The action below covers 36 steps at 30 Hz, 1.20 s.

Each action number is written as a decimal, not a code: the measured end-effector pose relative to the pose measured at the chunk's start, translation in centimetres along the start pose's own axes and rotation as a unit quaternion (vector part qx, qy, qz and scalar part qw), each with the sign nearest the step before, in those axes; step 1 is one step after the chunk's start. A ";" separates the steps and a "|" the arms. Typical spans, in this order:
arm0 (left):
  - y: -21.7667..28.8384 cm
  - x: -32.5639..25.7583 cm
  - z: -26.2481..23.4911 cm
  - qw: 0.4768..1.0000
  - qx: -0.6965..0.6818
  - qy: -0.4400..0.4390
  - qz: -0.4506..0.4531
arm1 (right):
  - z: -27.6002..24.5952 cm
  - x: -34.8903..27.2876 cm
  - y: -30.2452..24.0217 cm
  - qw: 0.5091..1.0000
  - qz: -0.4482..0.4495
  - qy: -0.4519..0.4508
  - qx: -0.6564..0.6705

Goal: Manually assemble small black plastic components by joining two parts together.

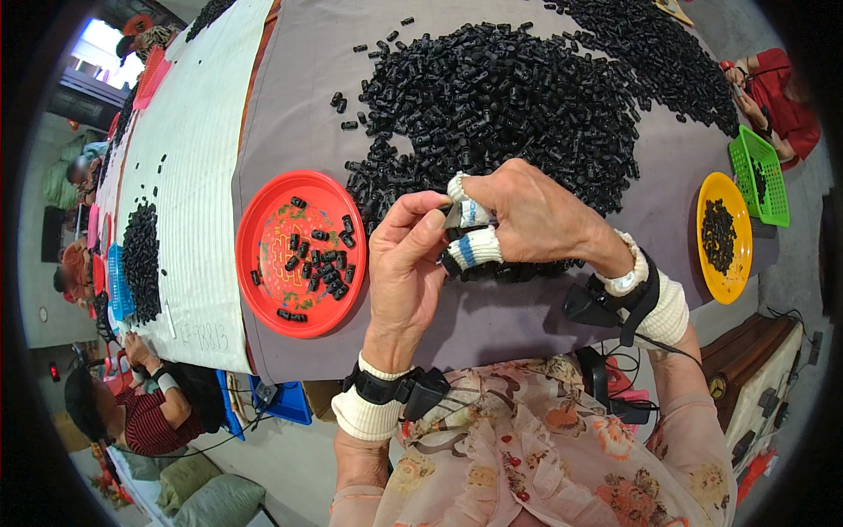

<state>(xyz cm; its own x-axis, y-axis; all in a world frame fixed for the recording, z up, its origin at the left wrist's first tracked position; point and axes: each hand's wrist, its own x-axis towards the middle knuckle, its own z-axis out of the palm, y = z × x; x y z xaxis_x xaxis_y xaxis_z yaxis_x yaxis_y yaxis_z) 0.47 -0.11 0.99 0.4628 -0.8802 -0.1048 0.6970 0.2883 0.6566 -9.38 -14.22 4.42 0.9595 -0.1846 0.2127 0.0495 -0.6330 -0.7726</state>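
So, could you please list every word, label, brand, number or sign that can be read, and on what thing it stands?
White table cover: dark handwritten characters near its lower edge; I will not copy them out.
Red plate: yellow printed characters, partly hidden by black pieces; also not copied.
Black pile: any markings are too small to read.

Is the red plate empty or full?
Partly filled: black pieces lie scattered on the red plate, with bare patterned surface between them.
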 end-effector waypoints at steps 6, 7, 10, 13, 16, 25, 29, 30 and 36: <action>0.0 0.1 0.1 0.997 -0.066 -0.038 -0.015 | -0.5 0.3 -0.3 1.000 -0.007 0.018 0.020; 0.0 0.1 0.1 0.997 -0.072 -0.037 -0.016 | -0.6 0.4 -0.4 1.000 -0.007 0.014 0.012; 0.0 0.1 -0.2 0.997 -0.065 -0.049 -0.011 | -0.7 0.5 -0.5 1.000 0.001 0.003 0.011; -0.1 0.1 -0.3 0.997 -0.063 -0.044 -0.012 | -1.1 0.6 -1.1 0.999 0.031 -0.032 -0.001; -0.1 0.1 -0.3 0.998 -0.054 -0.040 -0.006 | -0.9 0.7 -0.9 0.999 0.028 -0.034 -0.014; -0.3 0.2 -0.4 0.998 -0.054 -0.036 0.006 | -0.3 0.4 -0.2 1.000 -0.007 0.001 0.005; -0.3 0.2 -0.5 0.997 -0.056 -0.045 0.000 | -0.4 0.4 -0.3 1.000 -0.003 0.001 -0.002; -0.3 0.2 -0.5 0.997 -0.062 -0.046 -0.002 | -0.3 0.4 -0.2 1.000 -0.004 -0.002 -0.002; -0.2 0.2 -0.3 0.996 -0.074 -0.043 -0.017 | -0.4 0.3 -0.3 1.000 -0.007 -0.002 -0.001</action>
<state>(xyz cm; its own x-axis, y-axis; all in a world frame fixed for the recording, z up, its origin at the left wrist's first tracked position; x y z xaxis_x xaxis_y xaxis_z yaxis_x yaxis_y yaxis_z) 0.56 -0.21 0.64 0.3931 -0.9178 -0.0568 0.7877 0.3042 0.5357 -9.20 -14.41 4.92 0.9597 -0.1734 0.2210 0.0620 -0.6365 -0.7688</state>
